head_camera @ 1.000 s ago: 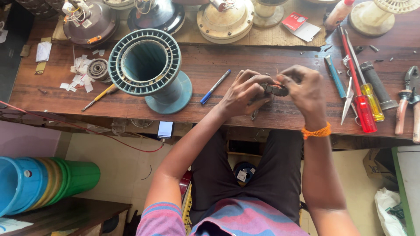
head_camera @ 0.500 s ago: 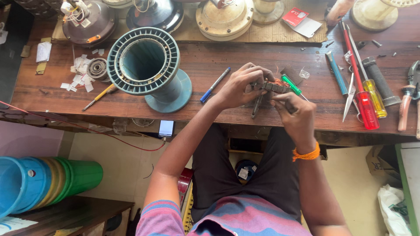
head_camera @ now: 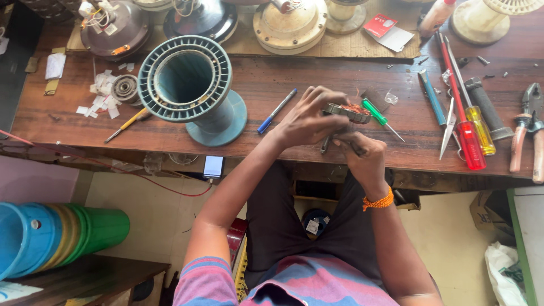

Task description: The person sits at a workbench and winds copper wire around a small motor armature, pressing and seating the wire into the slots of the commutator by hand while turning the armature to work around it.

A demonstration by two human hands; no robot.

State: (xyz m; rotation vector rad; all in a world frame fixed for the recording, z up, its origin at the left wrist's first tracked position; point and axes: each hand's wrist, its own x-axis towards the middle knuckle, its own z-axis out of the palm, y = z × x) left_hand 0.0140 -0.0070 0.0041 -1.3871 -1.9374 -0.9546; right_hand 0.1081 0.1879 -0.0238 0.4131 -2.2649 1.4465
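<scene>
- Resting above the near edge of the wooden bench (head_camera: pixel 272 85), a small round metal part with copper winding (head_camera: pixel 347 111) sits between both hands.
- Left hand (head_camera: pixel 306 119) is curled over the part's left side, fingers closed on its rim.
- Right hand (head_camera: pixel 362 150) is closed just near of the part, gripping a thin dark tool (head_camera: pixel 324 144) whose tip pokes out to the left; its wrist wears an orange thread band (head_camera: pixel 378 202).
- A green-handled screwdriver (head_camera: pixel 378 116) lies just right of the part, a blue pen (head_camera: pixel 276 111) just left of the left hand.
- Farther left stands a teal ribbed spool (head_camera: pixel 195 85).
- Farther right lie a red-handled screwdriver (head_camera: pixel 462 107), a yellow-handled one (head_camera: pixel 476 122) and pliers (head_camera: pixel 527 130).
</scene>
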